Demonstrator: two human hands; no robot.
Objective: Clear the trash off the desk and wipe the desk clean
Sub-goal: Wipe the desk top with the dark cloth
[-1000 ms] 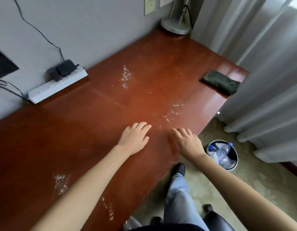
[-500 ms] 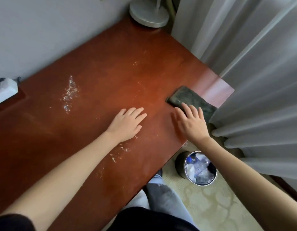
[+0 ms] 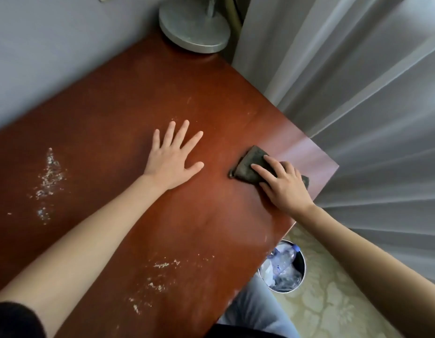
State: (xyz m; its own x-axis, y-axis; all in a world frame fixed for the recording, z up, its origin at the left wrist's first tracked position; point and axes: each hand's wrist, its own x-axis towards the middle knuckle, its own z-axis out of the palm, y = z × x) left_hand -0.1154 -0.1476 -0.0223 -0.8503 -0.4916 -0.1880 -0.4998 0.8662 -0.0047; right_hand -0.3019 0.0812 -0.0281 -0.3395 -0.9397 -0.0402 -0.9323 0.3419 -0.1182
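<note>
A dark folded cloth [image 3: 249, 164] lies near the right end of the reddish-brown desk [image 3: 211, 98]. My right hand [image 3: 282, 185] lies on top of the cloth with its fingers stretched over it, covering the cloth's right half. My left hand [image 3: 173, 159] rests flat on the bare desk to the left of the cloth, fingers spread. White crumbs [image 3: 47, 176] are scattered on the desk at the left, and more crumbs [image 3: 160, 276] lie near the front edge.
A round metal lamp base [image 3: 194, 30] stands at the desk's far corner by the wall. Grey curtains [image 3: 358, 93] hang along the right. A metal bin [image 3: 283, 267] with plastic bottles sits on the floor below the desk's front edge, beside my knee.
The view has shifted right and closer. My right hand has moved forward onto the cloth, and my left hand has slid further across the desk and spread flat.
</note>
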